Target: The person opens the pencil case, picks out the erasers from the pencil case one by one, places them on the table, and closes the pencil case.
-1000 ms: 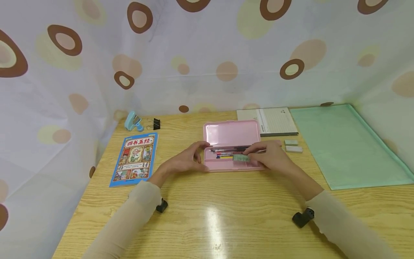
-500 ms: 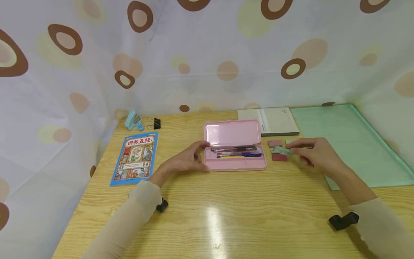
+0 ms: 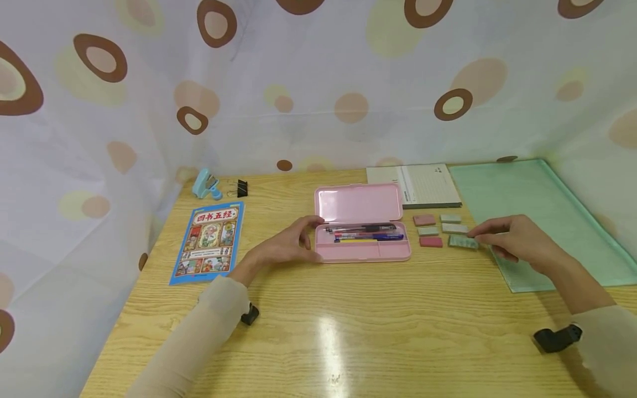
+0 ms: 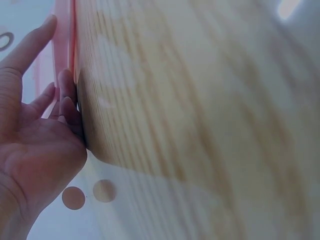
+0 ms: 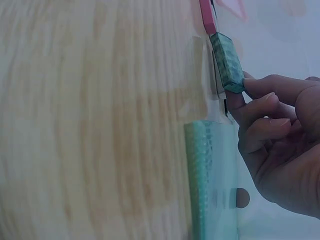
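Note:
A pink pencil case (image 3: 348, 253) lies with its lid raised and several pens (image 3: 370, 236) in its long compartment. My left hand (image 3: 286, 246) holds the case's left end, thumb at the front corner and fingers at the rear. In the left wrist view, the pink case edge (image 4: 64, 35) runs beside that thumb. With thumb and fingertips, my right hand (image 3: 517, 243) pinches the right end of a green patterned eraser (image 5: 229, 62). This eraser is low over the table, in front of a whitish eraser (image 3: 455, 228); whether it touches the wood is unclear.
Left of the green eraser are a red eraser (image 3: 431, 241), a pale green one (image 3: 428, 231) and a pink one (image 3: 424, 220). Behind lie a notebook (image 3: 428, 185) and, rightward, a green mesh pouch (image 3: 542, 221). A comic-style book (image 3: 209, 240), blue stapler-like tool (image 3: 204, 185) and binder clip (image 3: 241, 188) lie left.
My right hand has carried the green eraser out of the pencil case, rightward past the small erasers, to the front of their right column. The left hand has stayed at the case.

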A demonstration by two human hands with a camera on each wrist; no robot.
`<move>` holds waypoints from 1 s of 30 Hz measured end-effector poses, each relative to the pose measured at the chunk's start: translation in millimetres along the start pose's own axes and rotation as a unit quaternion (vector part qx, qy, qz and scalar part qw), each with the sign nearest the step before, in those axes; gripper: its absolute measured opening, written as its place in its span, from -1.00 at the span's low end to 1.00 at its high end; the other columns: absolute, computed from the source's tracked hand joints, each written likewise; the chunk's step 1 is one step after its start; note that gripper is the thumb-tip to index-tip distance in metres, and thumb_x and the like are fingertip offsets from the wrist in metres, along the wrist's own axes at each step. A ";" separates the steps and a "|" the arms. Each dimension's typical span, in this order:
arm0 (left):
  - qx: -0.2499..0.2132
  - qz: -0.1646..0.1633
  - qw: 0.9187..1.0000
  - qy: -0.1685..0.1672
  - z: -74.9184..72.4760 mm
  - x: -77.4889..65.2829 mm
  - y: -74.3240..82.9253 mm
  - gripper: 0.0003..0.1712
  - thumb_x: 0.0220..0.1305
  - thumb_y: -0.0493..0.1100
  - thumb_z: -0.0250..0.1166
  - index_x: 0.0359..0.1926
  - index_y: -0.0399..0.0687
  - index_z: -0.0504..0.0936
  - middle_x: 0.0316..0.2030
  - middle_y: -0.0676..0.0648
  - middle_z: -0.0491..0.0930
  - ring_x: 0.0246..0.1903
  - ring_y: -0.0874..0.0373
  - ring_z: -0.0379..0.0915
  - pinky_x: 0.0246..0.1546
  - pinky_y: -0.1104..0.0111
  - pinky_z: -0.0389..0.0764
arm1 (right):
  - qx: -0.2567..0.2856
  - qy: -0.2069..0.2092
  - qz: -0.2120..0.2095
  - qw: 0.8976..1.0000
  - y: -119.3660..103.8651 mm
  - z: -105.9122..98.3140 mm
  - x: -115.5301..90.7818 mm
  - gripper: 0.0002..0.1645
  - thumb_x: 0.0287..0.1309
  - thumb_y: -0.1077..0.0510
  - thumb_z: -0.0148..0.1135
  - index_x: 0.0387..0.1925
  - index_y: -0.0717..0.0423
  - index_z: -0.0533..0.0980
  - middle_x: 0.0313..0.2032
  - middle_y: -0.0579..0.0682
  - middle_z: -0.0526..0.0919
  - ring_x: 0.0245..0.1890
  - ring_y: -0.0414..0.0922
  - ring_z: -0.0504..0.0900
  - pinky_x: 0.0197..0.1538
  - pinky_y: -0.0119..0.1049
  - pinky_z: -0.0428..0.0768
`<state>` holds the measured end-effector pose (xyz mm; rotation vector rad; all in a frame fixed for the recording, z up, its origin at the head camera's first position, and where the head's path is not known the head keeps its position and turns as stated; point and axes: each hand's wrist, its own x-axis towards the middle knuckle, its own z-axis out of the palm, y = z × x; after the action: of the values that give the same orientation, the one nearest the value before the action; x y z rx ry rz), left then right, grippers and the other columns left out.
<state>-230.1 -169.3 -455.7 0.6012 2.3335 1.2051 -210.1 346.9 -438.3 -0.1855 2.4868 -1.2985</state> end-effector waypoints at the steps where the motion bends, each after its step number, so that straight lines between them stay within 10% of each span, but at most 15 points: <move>1: 0.000 0.000 1.000 -0.001 0.1 0.1 0.1 0.03 0.16 -0.01 0.59 0.54 0.16 0.21 0.25 0.01 0.35 -0.14 0.05 0.41 -0.02 0.21 0.47 | -0.002 -0.003 0.002 1.000 0.4 0.0 0.5 -0.61 0.53 0.10 0.18 0.13 0.34 0.61 -0.72 -0.05 0.40 -0.77 -0.13 0.23 -0.59 -0.10 0.37; 16: 0.002 -0.001 1.000 0.000 0.6 0.9 1.1 0.03 0.16 -0.02 0.59 0.54 0.17 0.20 0.31 0.05 0.32 -0.13 0.05 0.40 -0.02 0.21 0.46 | -0.004 -0.004 -0.008 1.000 1.8 3.0 6.7 -0.61 0.53 0.11 0.17 0.18 0.32 0.57 -0.46 0.12 0.61 -0.58 -0.05 0.46 -0.55 -0.16 0.44; 30: -0.004 -0.006 1.000 0.003 0.5 -1.6 4.2 0.03 0.16 -0.04 0.59 0.54 0.17 0.21 -0.01 -0.09 0.45 -0.17 0.04 0.40 -0.02 0.21 0.44 | 0.028 0.040 -0.045 0.998 -18.4 6.0 9.8 -0.54 0.49 0.02 0.24 0.18 0.28 0.58 -0.19 -0.13 0.75 -0.40 -0.02 0.62 -0.45 -0.15 0.55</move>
<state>-227.9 -167.7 -452.2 0.5798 2.3333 1.2122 -217.9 329.1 -428.6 -0.2387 2.5328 -1.4363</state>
